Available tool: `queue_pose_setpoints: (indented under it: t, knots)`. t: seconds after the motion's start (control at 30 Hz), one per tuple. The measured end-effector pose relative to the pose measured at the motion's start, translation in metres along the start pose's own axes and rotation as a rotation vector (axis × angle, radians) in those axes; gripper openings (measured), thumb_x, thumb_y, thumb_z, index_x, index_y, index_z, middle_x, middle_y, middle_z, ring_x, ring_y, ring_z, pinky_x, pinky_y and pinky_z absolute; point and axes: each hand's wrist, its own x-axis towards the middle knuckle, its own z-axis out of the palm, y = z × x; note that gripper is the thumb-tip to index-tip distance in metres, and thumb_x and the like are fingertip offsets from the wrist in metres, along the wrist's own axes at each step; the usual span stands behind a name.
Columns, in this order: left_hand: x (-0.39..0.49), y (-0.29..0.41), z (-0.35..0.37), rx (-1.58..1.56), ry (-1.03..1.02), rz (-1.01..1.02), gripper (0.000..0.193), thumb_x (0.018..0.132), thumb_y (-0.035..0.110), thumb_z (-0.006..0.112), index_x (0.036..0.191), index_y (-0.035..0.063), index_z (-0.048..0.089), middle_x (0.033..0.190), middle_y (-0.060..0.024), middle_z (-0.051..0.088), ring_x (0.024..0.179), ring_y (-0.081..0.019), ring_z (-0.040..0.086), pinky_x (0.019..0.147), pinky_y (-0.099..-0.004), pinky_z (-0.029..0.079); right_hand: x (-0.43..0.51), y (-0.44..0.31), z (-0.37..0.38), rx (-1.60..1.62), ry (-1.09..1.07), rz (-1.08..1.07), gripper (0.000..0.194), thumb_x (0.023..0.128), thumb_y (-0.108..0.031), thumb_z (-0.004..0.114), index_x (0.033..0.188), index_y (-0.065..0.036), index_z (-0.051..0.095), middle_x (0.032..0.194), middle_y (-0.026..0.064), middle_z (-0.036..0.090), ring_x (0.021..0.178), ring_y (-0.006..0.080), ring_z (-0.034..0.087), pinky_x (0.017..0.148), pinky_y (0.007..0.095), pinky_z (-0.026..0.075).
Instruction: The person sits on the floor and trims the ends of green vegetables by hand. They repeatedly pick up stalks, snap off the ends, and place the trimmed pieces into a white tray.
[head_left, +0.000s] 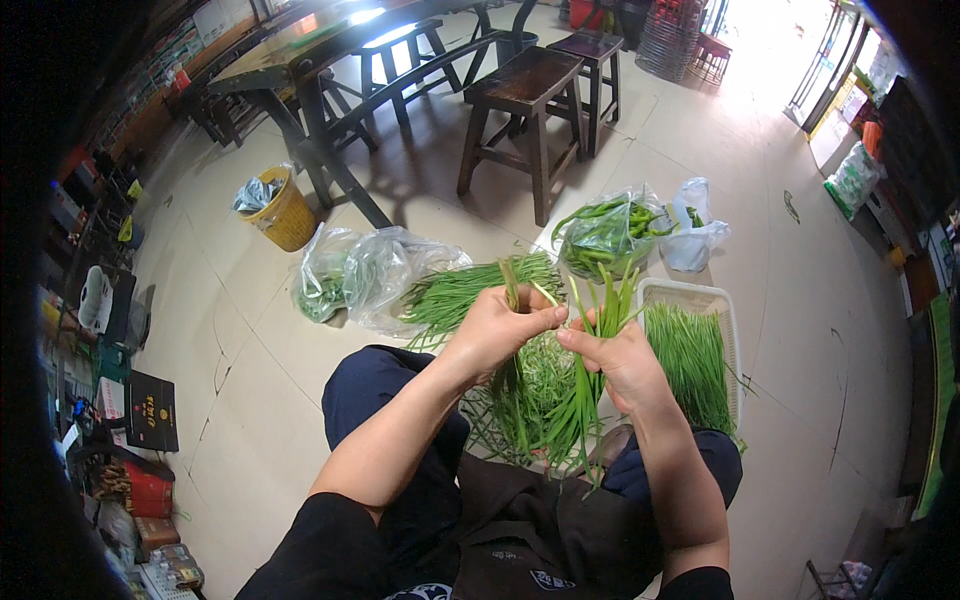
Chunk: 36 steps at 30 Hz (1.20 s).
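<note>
In front of my lap, my left hand (511, 324) is closed on some green stalks that hang below it, its thumb and fingertips at a pale stalk end. My right hand (609, 346) grips a small bunch of garlic chives (616, 304), stalk ends up and leaves drooping. The thumbs nearly meet. Beneath the hands lies a loose heap of green trimmings (546, 390). Beyond my left hand, a bundle of chives (450, 296) lies on the floor partly on a clear plastic bag (390, 274). At right, a white plastic basket (733, 337) holds upright-looking chives (686, 360).
A bag of long green peppers (615, 232) and a white plastic bag (691, 232) stand ahead. A yellow bin (285, 217), a bag of leafy greens (321, 289), wooden stools (525, 79) and a wooden table (330, 52) are farther off.
</note>
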Motion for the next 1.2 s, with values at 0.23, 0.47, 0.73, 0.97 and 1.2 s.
queue_pose_setpoints:
  t: [0.23,0.47,0.73,0.97,1.2]
  knots:
    - [0.0,0.003,-0.011,0.203,-0.031,0.116,0.02,0.086,0.019,0.064,0.082,-0.0013,0.064,0.071,-0.0038,0.062,0.067,-0.0096,0.054,0.063,-0.0278,0.044,-0.002,-0.005,-0.002,0.085,-0.071,0.063,0.015,0.079,-0.008,0.07,0.087,-0.004,0.058,0.074,0.0019,0.059,0.052,0.0032,0.041,0.051,0.0191,0.034]
    - [-0.001,0.003,-0.016,0.426,0.252,0.243,0.017,0.087,0.016,0.06,0.087,-0.0016,0.061,0.07,-0.0102,0.062,0.064,-0.0158,0.057,0.063,-0.0321,0.045,-0.001,-0.004,-0.006,0.177,-0.118,0.136,0.013,0.081,-0.01,0.068,0.087,-0.005,0.058,0.074,0.0023,0.058,0.05,0.0039,0.041,0.055,0.0235,0.04]
    - [0.006,0.0,-0.028,0.359,0.394,0.188,0.025,0.09,0.022,0.058,0.087,-0.0024,0.06,0.067,-0.0093,0.061,0.063,-0.0146,0.056,0.061,-0.029,0.044,-0.001,-0.005,-0.009,0.16,-0.093,0.156,0.013,0.081,-0.01,0.068,0.087,-0.004,0.058,0.073,0.0029,0.057,0.05,0.0043,0.042,0.056,0.0237,0.041]
    - [0.004,-0.002,-0.017,-0.05,0.228,0.002,0.025,0.089,0.026,0.06,0.088,0.0007,0.062,0.075,0.0001,0.06,0.065,-0.008,0.05,0.06,-0.0244,0.041,-0.001,-0.003,-0.007,0.105,-0.082,0.122,0.013,0.081,-0.01,0.069,0.086,-0.004,0.058,0.074,0.0031,0.058,0.051,0.0043,0.042,0.055,0.0234,0.041]
    - [0.01,0.003,-0.032,-0.081,0.391,-0.071,0.032,0.088,0.03,0.063,0.068,0.0053,0.056,0.063,0.0018,0.051,0.055,-0.0071,0.041,0.053,-0.0238,0.035,-0.001,-0.003,-0.005,0.058,-0.029,0.064,0.016,0.077,-0.005,0.071,0.085,-0.004,0.058,0.074,0.0021,0.057,0.055,0.0053,0.045,0.052,0.0206,0.037]
